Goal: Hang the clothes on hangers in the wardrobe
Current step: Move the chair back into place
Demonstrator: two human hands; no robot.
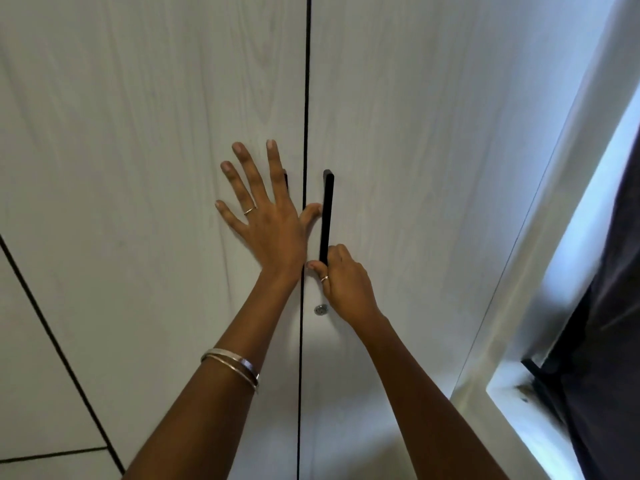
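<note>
— What's closest to you?
— My bangles (231,367), on the arm whose left hand (266,216) lies flat, fingers spread wide, on the left door (138,150).
— And the right hand (341,282)?
— Curled around the black handle's (327,216) lower end. The wardrobe's right door (433,150) looks stiff and rigid; it's shut, no clothes visible.

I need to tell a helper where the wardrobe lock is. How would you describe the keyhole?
Find the dark seam between the two pale doors. On the right door, follow the black handle down past the right hand. The keyhole is the only small round silver thing there.
</note>
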